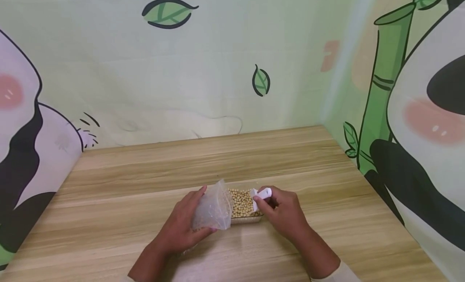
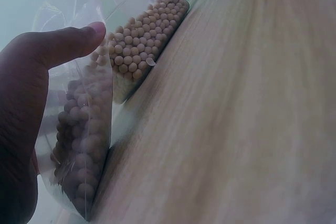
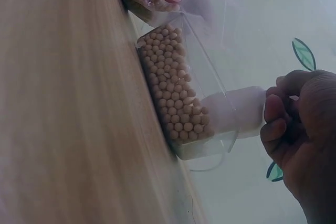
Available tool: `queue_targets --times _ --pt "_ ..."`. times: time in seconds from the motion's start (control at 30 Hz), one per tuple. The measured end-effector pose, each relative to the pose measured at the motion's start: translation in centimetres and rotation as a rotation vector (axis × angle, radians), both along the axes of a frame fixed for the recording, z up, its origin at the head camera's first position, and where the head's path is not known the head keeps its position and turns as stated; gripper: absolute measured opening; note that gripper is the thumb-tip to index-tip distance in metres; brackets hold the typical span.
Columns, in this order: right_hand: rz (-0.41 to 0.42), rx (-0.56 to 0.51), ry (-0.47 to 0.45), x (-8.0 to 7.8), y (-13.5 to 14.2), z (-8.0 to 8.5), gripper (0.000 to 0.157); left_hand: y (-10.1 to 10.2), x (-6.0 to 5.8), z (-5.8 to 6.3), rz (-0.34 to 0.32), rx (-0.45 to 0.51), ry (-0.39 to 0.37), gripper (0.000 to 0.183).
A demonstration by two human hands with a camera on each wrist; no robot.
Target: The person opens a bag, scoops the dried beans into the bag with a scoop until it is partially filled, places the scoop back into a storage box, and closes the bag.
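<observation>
A clear rectangular box (image 1: 246, 220) of round beige soybeans (image 1: 240, 203) stands on the table. To its left, my left hand (image 1: 179, 225) grips a clear plastic bag (image 1: 213, 211) between thumb and fingers, its mouth against the box's left end. More soybeans show low in the bag (image 2: 79, 135) in the left wrist view. My right hand (image 1: 285, 215) pinches the handle of a white scoop (image 1: 264, 193) at the box's right end. Through the clear wall in the right wrist view, the scoop's blade (image 3: 231, 111) reaches down to the beans; its tip is partly hidden.
The wood-grain table (image 1: 145, 169) extends around the box on all sides. A printed cloth backdrop (image 1: 218, 72) with leaves, bamboo and pandas rises behind the table and along both sides.
</observation>
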State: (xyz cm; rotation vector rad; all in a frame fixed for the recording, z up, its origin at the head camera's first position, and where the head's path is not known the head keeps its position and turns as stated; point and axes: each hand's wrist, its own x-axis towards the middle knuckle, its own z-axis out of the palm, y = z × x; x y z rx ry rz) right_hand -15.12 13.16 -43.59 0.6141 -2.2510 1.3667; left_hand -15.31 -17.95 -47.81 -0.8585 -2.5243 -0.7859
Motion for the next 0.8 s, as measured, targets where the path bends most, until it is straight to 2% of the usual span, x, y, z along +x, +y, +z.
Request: queue_targets --times 0.17,0.33,0.47,0.8 --pt "0.006 -0.092 -0.243 0.0 -0.1 0.4 0.007 0.0 -0.1 0.0 -0.008 0.002 0.016 0.106" --pt "-0.026 -0.222 -0.453 -0.2 -0.2 0.6 0.010 0.0 0.0 0.1 -0.001 0.007 -0.031 0.106" --pt "-0.048 -0.327 -0.555 -0.3 -0.4 0.7 0.014 0.1 0.0 0.1 0.005 0.007 -0.057 0.107" --pt "-0.071 -0.538 -0.799 -1.1 -0.3 0.2 0.013 0.0 0.0 0.0 0.007 0.002 -0.050 0.107"
